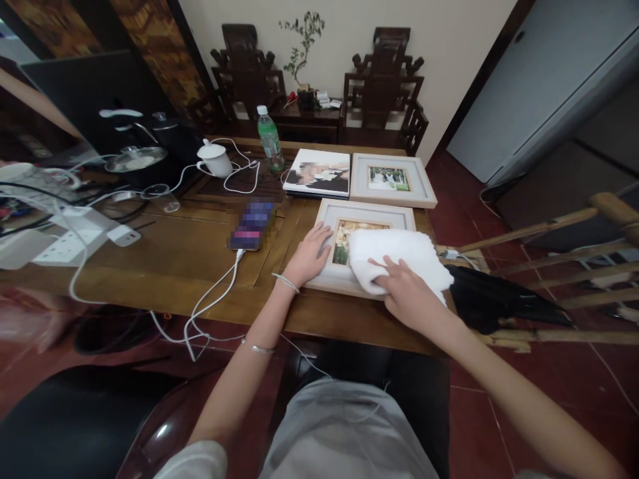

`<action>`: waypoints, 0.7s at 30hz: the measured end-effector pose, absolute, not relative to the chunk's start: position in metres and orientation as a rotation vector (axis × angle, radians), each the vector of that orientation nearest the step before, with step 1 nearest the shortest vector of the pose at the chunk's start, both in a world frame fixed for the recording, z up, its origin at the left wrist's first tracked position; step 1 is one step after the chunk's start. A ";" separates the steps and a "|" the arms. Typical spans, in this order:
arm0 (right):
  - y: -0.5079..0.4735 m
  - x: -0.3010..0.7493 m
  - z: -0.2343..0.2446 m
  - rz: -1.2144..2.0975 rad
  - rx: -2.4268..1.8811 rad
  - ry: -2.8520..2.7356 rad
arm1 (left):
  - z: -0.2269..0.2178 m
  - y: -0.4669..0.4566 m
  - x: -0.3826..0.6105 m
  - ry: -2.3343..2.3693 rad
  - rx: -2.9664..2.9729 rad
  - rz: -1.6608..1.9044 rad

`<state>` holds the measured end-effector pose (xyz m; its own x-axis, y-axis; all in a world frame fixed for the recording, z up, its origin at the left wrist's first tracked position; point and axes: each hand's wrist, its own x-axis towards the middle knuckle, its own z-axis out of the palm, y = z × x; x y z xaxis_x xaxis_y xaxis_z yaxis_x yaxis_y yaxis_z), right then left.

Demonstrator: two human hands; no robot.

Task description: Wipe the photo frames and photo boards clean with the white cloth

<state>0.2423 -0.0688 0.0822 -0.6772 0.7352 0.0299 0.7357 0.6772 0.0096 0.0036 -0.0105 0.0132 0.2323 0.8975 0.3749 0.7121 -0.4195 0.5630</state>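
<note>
Pale grey clothing (pixel 344 432) occupies the foreground of my remote view. Beyond it, a picture frame (pixel 343 241) lies flat on the table (pixel 349 320): light-wood rim, pale mat, small print, partly hidden. Left hand (pixel 310 256): opened flat on the frame's left side. Right hand (pixel 403 287): fingers partly bent on the white cloth (pixel 407 251) covering the frame's right part; whether it grips, I cannot tell. Behind: a second frame (pixel 391 177).
</note>
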 end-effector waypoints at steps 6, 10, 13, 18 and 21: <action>-0.026 0.254 0.076 -0.033 -1.298 -2.747 | 0.014 -0.011 0.003 1.508 2.220 0.964; -0.004 0.254 0.069 -0.148 -1.360 -2.732 | 0.015 -0.011 0.003 1.505 2.219 0.956; -0.001 0.250 0.063 -0.232 -1.370 -2.756 | 0.016 -0.011 0.003 1.505 2.240 0.953; -0.025 0.247 0.057 -0.243 -1.325 -2.763 | 0.015 -0.011 0.004 1.508 2.236 0.960; -0.051 0.248 0.063 -0.142 -1.263 -2.790 | 0.014 -0.010 0.003 1.505 2.241 0.966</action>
